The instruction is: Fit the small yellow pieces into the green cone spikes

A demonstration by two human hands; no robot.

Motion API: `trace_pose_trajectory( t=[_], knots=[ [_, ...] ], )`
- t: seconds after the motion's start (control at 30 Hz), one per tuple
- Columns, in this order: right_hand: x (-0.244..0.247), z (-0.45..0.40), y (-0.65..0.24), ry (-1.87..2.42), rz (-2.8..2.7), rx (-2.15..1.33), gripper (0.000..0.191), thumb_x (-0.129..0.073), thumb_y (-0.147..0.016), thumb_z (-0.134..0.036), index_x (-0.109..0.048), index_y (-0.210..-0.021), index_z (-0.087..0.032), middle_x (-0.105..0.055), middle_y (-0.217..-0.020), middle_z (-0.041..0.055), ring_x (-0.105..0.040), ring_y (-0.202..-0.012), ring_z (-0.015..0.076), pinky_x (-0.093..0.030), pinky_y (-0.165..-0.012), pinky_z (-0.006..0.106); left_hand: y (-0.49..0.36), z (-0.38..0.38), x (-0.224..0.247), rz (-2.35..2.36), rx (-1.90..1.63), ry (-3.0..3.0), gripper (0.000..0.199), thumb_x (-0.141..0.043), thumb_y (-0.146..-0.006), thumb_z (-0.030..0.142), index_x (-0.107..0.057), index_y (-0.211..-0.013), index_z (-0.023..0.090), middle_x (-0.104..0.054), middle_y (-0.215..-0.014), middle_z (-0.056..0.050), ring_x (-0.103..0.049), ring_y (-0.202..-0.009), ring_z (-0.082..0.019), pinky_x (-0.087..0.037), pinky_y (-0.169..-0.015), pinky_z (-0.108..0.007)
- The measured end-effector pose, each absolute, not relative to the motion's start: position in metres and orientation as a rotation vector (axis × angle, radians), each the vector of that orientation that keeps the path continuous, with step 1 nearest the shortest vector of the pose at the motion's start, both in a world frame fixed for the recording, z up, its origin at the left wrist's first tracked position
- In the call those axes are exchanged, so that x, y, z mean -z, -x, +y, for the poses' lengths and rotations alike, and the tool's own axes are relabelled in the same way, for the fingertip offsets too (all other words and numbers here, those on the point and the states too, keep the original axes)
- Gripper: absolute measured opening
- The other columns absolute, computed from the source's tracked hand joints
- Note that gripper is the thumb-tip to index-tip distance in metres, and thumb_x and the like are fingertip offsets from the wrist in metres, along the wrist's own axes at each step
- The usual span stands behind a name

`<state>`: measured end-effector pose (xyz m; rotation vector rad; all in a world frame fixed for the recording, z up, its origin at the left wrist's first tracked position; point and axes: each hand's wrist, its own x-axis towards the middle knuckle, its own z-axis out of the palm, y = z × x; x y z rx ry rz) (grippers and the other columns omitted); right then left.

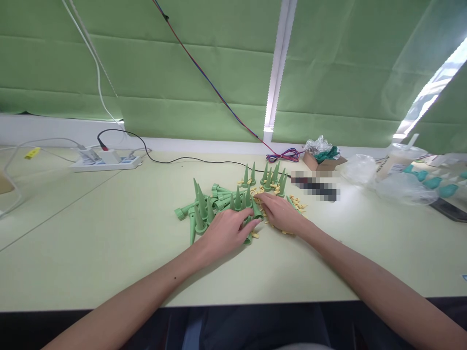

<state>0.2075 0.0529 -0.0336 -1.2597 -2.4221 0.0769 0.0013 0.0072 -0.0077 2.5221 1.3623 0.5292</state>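
Note:
My left hand (229,227) reaches over a heap of green plastic cone spikes (200,206), its thumb and index finger closed at one tilted green cone spike (257,209) whose hollow end faces me. My right hand (280,212) is just to the right, fingers bent and pressed together over small yellow plastic pieces (297,204). Its fingertips come close to the same tilted spike, and whatever they pinch is hidden. Several green spikes (268,180) stand upright behind the hands, with yellow pieces around their bases. Other spikes lie on their sides under and beside my left hand.
On the pale table (109,253) a white power strip (105,163) sits at back left, its black cable running right to a blurred dark object (315,188). At right are a small cardboard box (321,163), a drink cup (396,160), plastic bags, teal pieces (434,182) and a phone (449,210).

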Motion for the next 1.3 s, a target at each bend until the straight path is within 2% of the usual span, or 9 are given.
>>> trace_pose_trajectory(
  t=[0.5,1.0,1.3],
  knots=[
    [0.0355,0.0531,-0.2064,1.324,-2.412,-0.025,0.029,-0.037,-0.099,-0.016,-0.057,-0.120,-0.018,-0.062,-0.113,0.0105,-0.062,-0.095,0.0213,-0.043,-0.073,0.029,-0.0011,0.0055,0.0058,1.363,-0.523,-2.515,0.038,-0.038,-0.099,0.046,-0.067,-0.104,0.021,-0.061,-0.058,0.000,-0.057,-0.057,-0.018,-0.033,-0.057,-0.026],
    [0.0369,0.0556,-0.2047,1.393,-2.328,-0.059,0.010,-0.050,-0.096,-0.020,-0.059,-0.099,-0.019,-0.062,-0.098,0.0057,-0.060,-0.084,0.0184,-0.038,-0.068,0.026,-0.0006,0.0050,0.0057,1.356,-0.503,-2.523,0.041,-0.037,-0.099,0.047,-0.067,-0.104,0.021,-0.062,-0.059,-0.001,-0.057,-0.058,-0.018,-0.034,-0.057,-0.026],
    [0.0358,0.0532,-0.2030,1.371,-2.321,-0.061,0.012,-0.046,-0.098,-0.020,-0.058,-0.099,-0.019,-0.062,-0.096,0.0066,-0.059,-0.081,0.0189,-0.039,-0.066,0.027,-0.0009,0.0038,0.0043,1.325,-0.484,-2.514,0.039,-0.040,-0.097,0.049,-0.061,-0.114,0.022,-0.061,-0.058,0.000,-0.059,-0.060,-0.021,-0.033,-0.057,-0.026]
  ],
)
